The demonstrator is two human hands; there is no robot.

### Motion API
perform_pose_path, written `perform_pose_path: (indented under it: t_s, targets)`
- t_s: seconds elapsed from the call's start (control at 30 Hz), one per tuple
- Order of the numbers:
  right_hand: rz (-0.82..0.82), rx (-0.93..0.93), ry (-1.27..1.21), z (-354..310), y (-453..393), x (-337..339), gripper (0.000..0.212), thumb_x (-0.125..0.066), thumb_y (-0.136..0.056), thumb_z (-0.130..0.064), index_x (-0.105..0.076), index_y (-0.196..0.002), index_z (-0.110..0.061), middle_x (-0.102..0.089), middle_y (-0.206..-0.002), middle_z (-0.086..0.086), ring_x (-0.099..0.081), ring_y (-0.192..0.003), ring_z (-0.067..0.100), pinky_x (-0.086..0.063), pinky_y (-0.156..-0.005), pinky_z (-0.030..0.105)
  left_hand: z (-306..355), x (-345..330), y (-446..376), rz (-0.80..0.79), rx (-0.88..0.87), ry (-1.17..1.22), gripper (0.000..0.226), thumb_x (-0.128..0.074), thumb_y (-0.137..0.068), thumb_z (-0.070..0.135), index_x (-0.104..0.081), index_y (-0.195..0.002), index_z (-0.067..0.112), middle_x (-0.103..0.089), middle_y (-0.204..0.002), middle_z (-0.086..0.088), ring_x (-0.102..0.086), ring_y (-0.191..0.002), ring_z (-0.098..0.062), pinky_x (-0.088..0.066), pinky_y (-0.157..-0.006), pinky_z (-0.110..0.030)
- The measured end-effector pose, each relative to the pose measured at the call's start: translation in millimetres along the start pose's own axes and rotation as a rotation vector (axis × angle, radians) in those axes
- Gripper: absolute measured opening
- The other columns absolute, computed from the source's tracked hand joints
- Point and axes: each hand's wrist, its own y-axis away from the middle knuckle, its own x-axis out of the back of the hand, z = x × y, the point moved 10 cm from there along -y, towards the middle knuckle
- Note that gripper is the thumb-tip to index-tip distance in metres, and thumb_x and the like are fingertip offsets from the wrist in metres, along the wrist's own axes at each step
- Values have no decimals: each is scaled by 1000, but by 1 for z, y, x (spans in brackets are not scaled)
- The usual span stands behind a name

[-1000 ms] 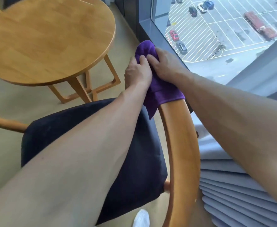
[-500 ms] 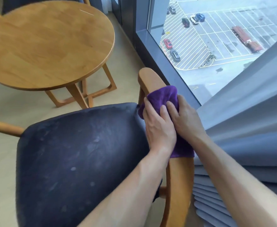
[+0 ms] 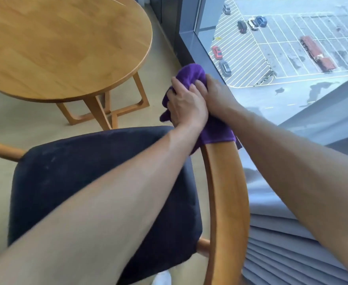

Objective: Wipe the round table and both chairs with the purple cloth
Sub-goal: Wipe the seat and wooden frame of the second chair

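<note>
1. Round table point(image 3: 62, 48), pale wood, at ten o'clock; crossed legs below, well apart from both hands.
2. Chair seat point(image 3: 82, 177), dark cushion, at seven o'clock, partly crossed by left forearm.
3. Left hand point(image 3: 186, 105), near centre, fingers curled over purple cloth point(image 3: 191, 74), gripping it.
4. Purple cloth, bunched over far end of curved wooden chair rail point(image 3: 226, 202), draped down both sides.
5. Right hand point(image 3: 216, 93), at one o'clock, touching left hand, fingers bent onto same cloth, holding it against rail.
6. Window point(image 3: 282, 48), at two o'clock; grey curtain folds point(image 3: 282, 254) at four o'clock.
</note>
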Motion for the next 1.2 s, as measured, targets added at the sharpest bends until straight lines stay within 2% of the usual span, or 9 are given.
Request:
perform_pose_path:
  t_s: [0.1, 0.23, 0.4, 0.53, 0.67, 0.87, 0.97, 1.07, 1.2]
  targets:
    - [19, -36, -16, 2, -14, -2, 40, -40, -103, -38, -55, -110, -1, -63, -113, 21, -57, -106, 33, -30, -74, 30, 1, -1, -20, -6, 11, -35, 40, -31, -106, 34, -43, -136, 10, -55, -134, -17, -53, -123, -34, -38, -92, -38]
    - [29, -95, -16, 16, 2, 0, 43, -38, -102, -42, -55, -106, -3, -63, -112, 21, -57, -105, 33, -30, -74, 29, 0, -1, -1, 44, 11, -9, 45, -34, -106, 36, -37, -143, 11, -50, -139, -16, -51, -125, -32, -31, -82, -33]
    - [43, -168, -34, 37, 45, 3, 41, -38, -101, -46, -53, -101, -8, -63, -106, 19, -57, -99, 32, -29, -74, 31, -7, -3, 40, 26, 22, 16, 60, -36, -105, 37, -16, -155, 9, -43, -146, -19, -47, -130, -32, -39, -98, -39]
    - [77, -262, -98, 60, 99, 6, 38, -40, -100, -49, -46, -92, -12, -53, -88, 5, -47, -84, 24, -28, -72, 32, -15, -5, 87, -33, -18, 8, 64, -36, -106, 37, -12, -157, 7, -38, -152, -18, -41, -135, -29, -32, -100, -28]
    - [104, -387, -191, 76, 167, 4, 37, -39, -100, -49, -47, -95, -12, -47, -74, -7, -46, -82, 24, -28, -70, 32, -28, -3, 136, -142, -44, -18, 66, -37, -106, 38, -11, -158, 7, -35, -154, -20, -38, -139, -30, -34, -105, -31]
    - [179, -591, -311, 76, 278, -5, 46, -38, -102, -47, -52, -118, -7, -54, -99, 4, -50, -93, 23, -35, -78, 32, -55, 11, 212, -309, -97, -116, 64, -38, -105, 39, -16, -155, 7, -43, -146, -21, -48, -131, -34, -41, -99, -38]
    - [264, -675, -467, 67, 337, -17, 45, -36, -102, -48, -52, -124, -12, -61, -111, 5, -56, -99, 23, -45, -84, 35, -76, 20, 247, -432, -102, -143, 64, -38, -105, 40, -16, -155, 7, -46, -145, -21, -49, -129, -35, -40, -100, -39]
    - [340, -809, -769, 52, 390, -46, 44, -37, -102, -51, -53, -127, -19, -64, -119, 7, -63, -104, 24, -54, -89, 40, -98, 35, 278, -571, -88, -183, 59, -36, -105, 41, -25, -151, 6, -51, -140, -23, -50, -128, -37, -40, -100, -39]
    - [409, -1018, -1168, 27, 452, -94, 52, -40, -100, -54, -55, -135, -18, -66, -122, 13, -67, -106, 33, -54, -92, 54, -126, 57, 312, -778, -110, -383, 51, -33, -105, 45, -40, -134, 3, -57, -132, -24, -52, -126, -40, -40, -100, -43]
